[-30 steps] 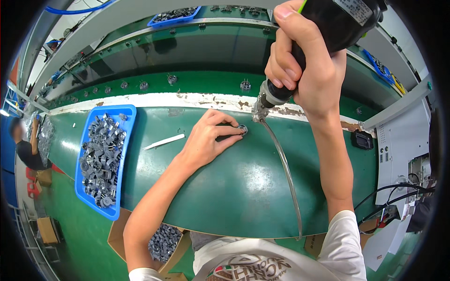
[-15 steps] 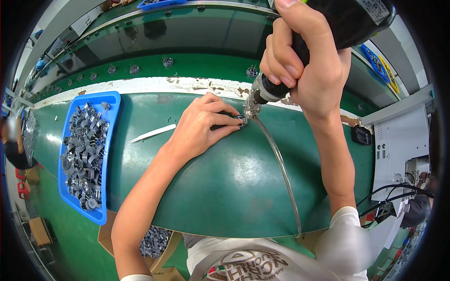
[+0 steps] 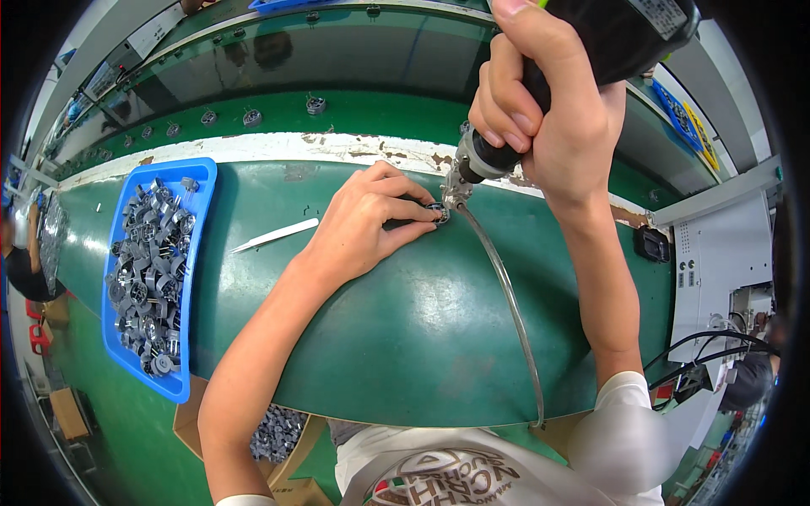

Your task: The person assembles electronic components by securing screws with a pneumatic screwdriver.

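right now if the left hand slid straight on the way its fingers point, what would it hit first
The left hand points right, toward the small round part at its fingertips, which it already touches. Just past it is the tip of the power screwdriver held by the right hand.

Glossy green table [image 3: 405,337], blue tray [image 3: 198,253] probably plastic

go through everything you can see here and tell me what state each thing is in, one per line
left hand: flat on the green table, fingertips pinning a small round part.
right hand: closed around the power screwdriver.
power screwdriver: upright, tip down at the part.
clear hose: hanging from the tool's tip end, curving toward the person.
blue tray: full of grey parts.
white tweezers: lying loose, untouched.
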The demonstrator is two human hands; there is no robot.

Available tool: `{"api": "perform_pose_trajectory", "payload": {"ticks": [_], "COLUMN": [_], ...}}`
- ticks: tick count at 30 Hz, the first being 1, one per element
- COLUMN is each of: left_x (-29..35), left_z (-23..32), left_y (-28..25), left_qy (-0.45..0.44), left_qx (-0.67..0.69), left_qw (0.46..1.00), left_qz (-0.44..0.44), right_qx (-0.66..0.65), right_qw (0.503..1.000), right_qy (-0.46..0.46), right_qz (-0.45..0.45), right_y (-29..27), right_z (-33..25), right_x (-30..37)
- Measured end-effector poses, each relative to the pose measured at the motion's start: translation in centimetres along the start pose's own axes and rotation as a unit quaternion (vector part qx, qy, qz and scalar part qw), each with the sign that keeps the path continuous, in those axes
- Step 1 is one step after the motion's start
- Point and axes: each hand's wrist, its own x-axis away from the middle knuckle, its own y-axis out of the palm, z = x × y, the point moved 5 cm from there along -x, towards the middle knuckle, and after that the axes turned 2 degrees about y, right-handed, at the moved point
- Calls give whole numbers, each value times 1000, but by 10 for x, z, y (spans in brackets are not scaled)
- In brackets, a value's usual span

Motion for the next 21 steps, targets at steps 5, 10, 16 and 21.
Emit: {"api": "perform_pose_trajectory", "payload": {"ticks": [5,10,16,21], "left_x": [-1,-2,-3,-2], "left_z": [0,0,-1,9], "left_y": [2,2,1,-4], "left_qy": [0,-1,-5,27], "left_qx": [9,5,2,-39], "left_qw": [1000,1000,1000,999], "left_qz": [0,-8,-15,9], "right_qx": [17,-29,-84,-61], "right_qw": [999,994,991,981], "right_qy": [-20,-63,-53,-178], "right_qz": [-43,-85,-91,37], "right_y": [-4,-3,4,-6], "right_z": [3,10,14,-31], "right_x": [-2,-5,-2,18]}}
